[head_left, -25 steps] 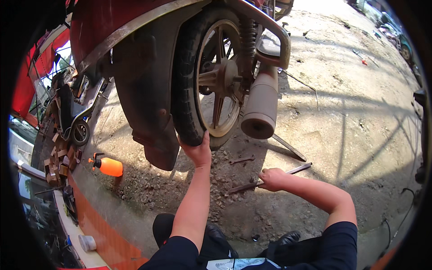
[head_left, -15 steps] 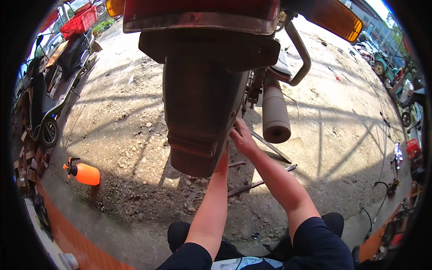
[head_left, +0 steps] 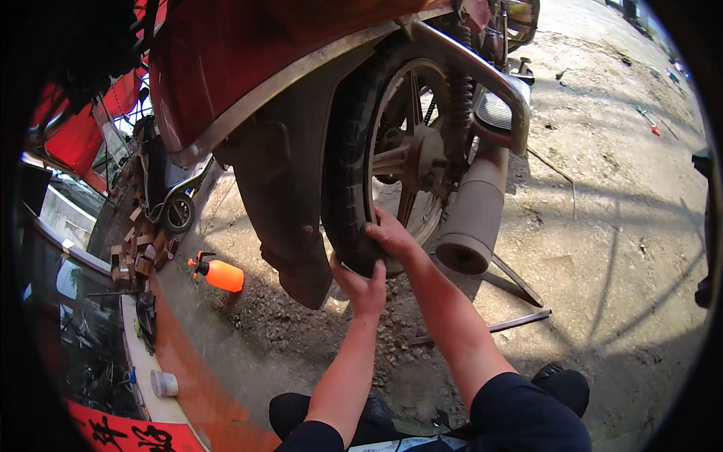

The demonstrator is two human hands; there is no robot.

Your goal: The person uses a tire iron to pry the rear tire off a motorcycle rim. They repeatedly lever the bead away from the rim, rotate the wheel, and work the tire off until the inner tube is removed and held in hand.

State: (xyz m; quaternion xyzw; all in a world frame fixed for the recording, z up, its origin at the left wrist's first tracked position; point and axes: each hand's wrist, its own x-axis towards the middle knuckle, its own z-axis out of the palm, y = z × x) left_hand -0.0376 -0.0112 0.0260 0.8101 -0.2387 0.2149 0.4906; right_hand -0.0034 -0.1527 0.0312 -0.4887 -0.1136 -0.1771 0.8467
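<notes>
1. The stony ground [head_left: 610, 248], sunlit with shadow lines, fills the centre and right of the frame; an orange strip [head_left: 188, 369] curves at lower left.
2. The red motorbike [head_left: 241, 83] occupies the upper centre, its rear tyre [head_left: 348, 173] reaching the middle.
3. A parked scooter [head_left: 160, 177] stands at left.
4. The dark mudguard [head_left: 275, 188] and the muffler [head_left: 476, 207] flank the tyre — access is narrower there.
5. The left hand [head_left: 363, 288], half curled, cups the tyre's bottom; the right hand [head_left: 393, 235], fingers bent, grips its edge.
6. Left of centre: an orange spray bottle [head_left: 224, 276].
</notes>
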